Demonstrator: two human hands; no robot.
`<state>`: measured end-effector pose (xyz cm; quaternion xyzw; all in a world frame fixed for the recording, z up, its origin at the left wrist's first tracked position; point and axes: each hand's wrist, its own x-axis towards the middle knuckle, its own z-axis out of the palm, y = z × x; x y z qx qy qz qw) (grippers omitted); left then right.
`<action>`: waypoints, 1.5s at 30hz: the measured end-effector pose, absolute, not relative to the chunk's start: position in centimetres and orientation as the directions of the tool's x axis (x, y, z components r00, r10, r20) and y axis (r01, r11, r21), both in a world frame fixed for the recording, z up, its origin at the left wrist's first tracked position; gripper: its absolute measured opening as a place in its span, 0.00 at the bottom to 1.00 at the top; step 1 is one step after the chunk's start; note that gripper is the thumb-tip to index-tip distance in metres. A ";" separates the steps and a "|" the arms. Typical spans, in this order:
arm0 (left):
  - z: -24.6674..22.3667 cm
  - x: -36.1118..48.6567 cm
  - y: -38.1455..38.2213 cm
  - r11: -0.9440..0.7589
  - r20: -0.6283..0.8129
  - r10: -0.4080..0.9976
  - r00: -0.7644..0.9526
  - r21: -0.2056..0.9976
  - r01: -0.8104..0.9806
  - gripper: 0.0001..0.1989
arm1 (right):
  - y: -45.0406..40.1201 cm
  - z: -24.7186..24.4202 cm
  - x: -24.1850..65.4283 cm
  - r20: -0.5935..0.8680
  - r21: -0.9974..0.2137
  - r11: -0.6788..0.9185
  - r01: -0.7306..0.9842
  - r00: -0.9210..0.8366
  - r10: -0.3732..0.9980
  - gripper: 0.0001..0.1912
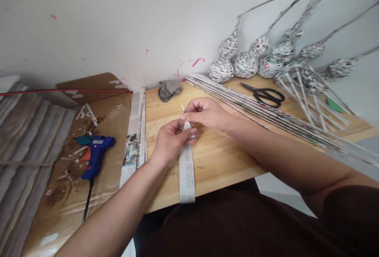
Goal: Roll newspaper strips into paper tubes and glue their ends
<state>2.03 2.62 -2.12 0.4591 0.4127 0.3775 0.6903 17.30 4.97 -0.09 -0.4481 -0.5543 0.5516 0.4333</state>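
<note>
left hand (168,142) and right hand (205,114) both pinch the top of a newspaper strip (187,170) lying on the wooden table (219,158)

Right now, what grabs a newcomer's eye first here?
Both hands, left hand and right hand, pinch a narrow printed newspaper strip at the middle of the pale wooden table. A blue hot-glue gun lies at left; woven newspaper gourd shapes stand by the back wall.
</note>
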 end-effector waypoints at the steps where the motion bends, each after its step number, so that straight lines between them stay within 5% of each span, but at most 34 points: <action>1: -2.0 2.0 2.6 0.293 -0.227 0.901 0.369 0.947 -0.133 0.14 | 5.0 -0.1 17.4 -0.006 -1.000 -0.003 0.012 -0.243 0.970 0.15; 6: -1.7 1.9 2.7 0.311 -0.254 0.897 0.361 0.944 -0.109 0.15 | 5.0 0.0 17.8 -0.038 -0.999 -0.022 0.046 -0.408 0.912 0.13; 15: -1.9 1.8 2.6 0.261 -0.212 0.891 0.401 0.963 -0.071 0.13 | 5.0 -0.3 17.3 -0.134 -0.991 -0.129 0.036 -0.239 0.962 0.18; 21: -1.7 1.7 2.7 0.297 -0.229 0.883 0.410 0.948 -0.111 0.13 | 5.1 0.5 18.1 -0.083 -0.996 -0.069 0.048 -0.420 0.904 0.16; 36: -1.6 1.8 2.6 0.330 -0.286 0.849 0.444 0.944 -0.024 0.14 | 5.2 -0.4 17.5 -0.129 -0.992 -0.127 0.023 -0.222 0.966 0.19; 42: -1.7 1.6 2.7 0.338 -0.285 0.849 0.445 0.940 -0.043 0.14 | 5.4 0.1 18.3 -0.140 -0.990 -0.133 0.047 -0.476 0.868 0.15; 45: -1.7 1.7 2.6 0.340 -0.288 0.849 0.444 0.940 -0.040 0.15 | 5.4 0.0 18.2 -0.137 -0.990 -0.137 0.032 -0.424 0.895 0.14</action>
